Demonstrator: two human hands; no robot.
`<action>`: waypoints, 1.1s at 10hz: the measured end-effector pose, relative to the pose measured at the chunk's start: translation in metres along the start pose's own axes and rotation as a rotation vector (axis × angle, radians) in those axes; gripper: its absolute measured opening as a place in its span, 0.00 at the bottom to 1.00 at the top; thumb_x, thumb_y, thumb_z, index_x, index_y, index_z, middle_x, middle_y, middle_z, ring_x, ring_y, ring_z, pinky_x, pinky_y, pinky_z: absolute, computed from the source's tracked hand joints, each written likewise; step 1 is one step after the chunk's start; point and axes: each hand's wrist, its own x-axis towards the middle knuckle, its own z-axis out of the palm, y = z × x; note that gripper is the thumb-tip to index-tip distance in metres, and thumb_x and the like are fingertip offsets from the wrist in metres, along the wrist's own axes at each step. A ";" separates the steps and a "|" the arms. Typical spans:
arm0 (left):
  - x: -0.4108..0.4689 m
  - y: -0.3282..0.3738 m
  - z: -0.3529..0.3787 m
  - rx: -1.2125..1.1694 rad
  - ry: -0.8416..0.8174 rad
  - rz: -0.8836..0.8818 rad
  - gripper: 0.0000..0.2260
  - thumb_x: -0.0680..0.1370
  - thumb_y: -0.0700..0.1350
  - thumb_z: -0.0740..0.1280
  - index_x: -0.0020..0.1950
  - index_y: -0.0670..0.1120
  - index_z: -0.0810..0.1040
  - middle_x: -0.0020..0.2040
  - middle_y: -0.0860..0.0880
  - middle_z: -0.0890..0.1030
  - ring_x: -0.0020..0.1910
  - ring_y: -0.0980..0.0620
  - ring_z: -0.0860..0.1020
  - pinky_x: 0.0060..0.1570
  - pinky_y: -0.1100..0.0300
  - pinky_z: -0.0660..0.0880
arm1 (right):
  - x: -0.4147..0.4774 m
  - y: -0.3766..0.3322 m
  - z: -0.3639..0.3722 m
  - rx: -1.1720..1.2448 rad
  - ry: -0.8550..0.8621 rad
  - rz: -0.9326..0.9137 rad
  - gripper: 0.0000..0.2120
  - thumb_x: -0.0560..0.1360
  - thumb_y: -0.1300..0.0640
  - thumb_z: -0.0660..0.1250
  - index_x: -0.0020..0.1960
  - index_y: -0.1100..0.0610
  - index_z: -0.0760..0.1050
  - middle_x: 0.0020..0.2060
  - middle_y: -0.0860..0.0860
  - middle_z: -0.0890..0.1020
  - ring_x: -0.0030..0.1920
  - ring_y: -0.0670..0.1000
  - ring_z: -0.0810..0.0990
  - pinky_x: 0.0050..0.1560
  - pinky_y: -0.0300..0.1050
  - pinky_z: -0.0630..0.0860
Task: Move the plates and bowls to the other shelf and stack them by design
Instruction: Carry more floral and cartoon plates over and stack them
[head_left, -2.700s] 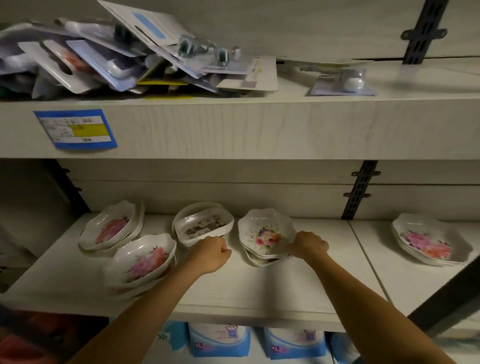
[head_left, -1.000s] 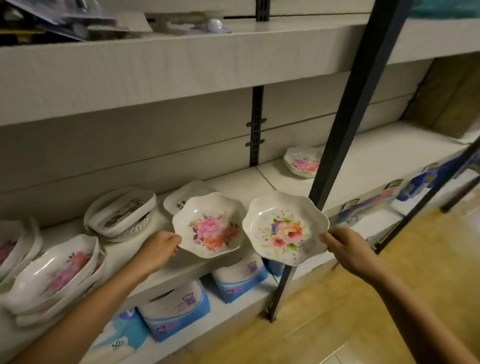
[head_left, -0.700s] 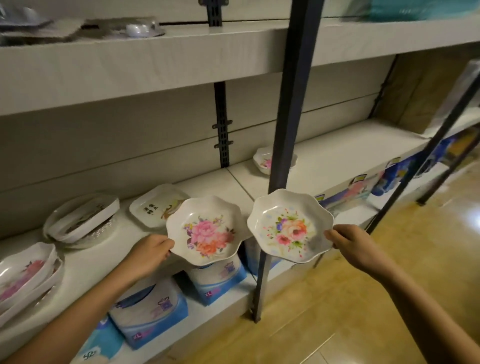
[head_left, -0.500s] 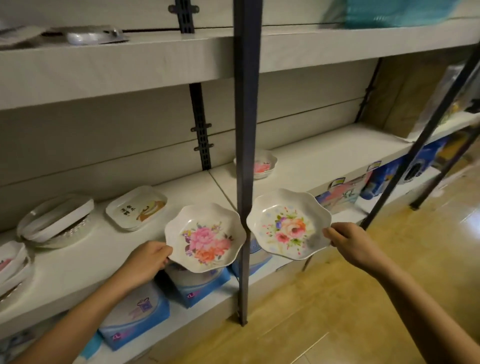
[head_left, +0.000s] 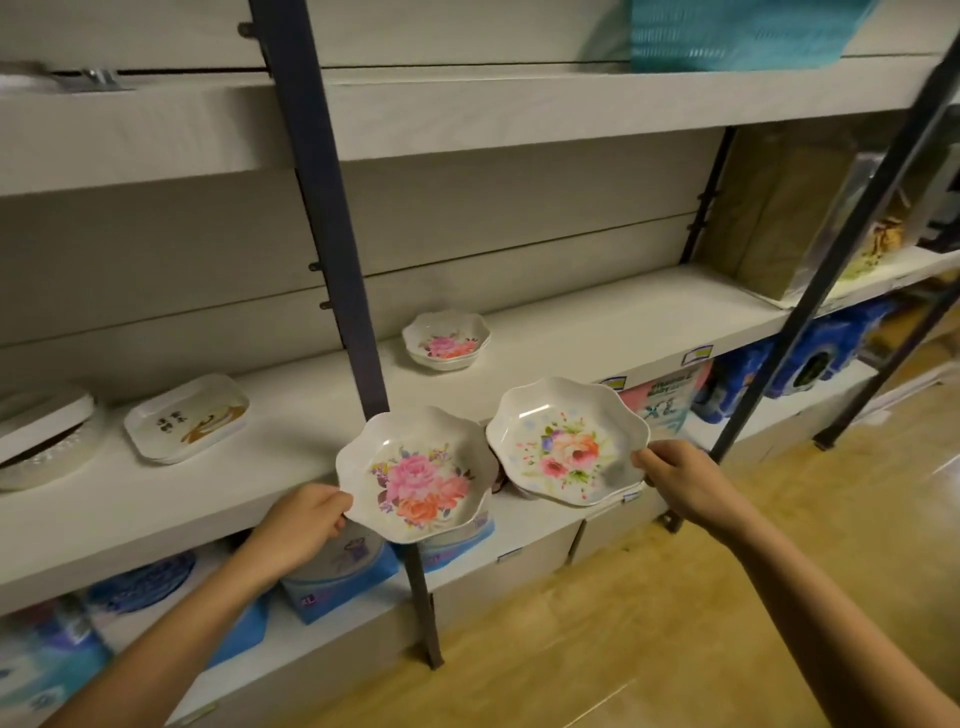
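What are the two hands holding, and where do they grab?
The left hand holds a pink-flower dish by its left rim. The right hand holds a pastel-flower dish by its right rim.

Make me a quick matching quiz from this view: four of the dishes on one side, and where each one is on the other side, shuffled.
Things:
1. Pink peony bowl
2. Pastel bouquet bowl
3. Rectangular brown-swirl dish
4. Small stack of pink-flower bowls

Places:
A. On the shelf right of the dark upright post
B. Held by the right hand
C. On the shelf left of the post
D. Held by the left hand

Pairs: 1-D, 2-B, 3-C, 4-A
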 end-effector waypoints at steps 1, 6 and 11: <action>0.011 0.018 0.010 -0.019 0.002 -0.007 0.15 0.79 0.41 0.59 0.32 0.44 0.73 0.30 0.48 0.72 0.30 0.53 0.69 0.31 0.59 0.64 | 0.019 0.013 -0.011 0.010 -0.003 -0.005 0.14 0.78 0.57 0.57 0.35 0.61 0.70 0.30 0.57 0.70 0.32 0.53 0.67 0.36 0.46 0.61; 0.100 0.082 0.055 -0.252 0.081 -0.213 0.15 0.79 0.38 0.58 0.32 0.41 0.70 0.26 0.47 0.69 0.23 0.53 0.65 0.25 0.64 0.59 | 0.195 0.023 -0.043 0.004 -0.077 -0.098 0.16 0.77 0.58 0.58 0.32 0.61 0.69 0.30 0.58 0.73 0.32 0.54 0.69 0.35 0.46 0.62; 0.117 0.099 0.059 -0.108 0.374 -0.326 0.18 0.76 0.42 0.65 0.26 0.45 0.70 0.22 0.46 0.69 0.22 0.55 0.68 0.24 0.65 0.66 | 0.359 -0.053 0.011 -0.210 -0.315 -0.322 0.15 0.79 0.54 0.54 0.41 0.61 0.73 0.43 0.60 0.79 0.45 0.58 0.76 0.43 0.42 0.64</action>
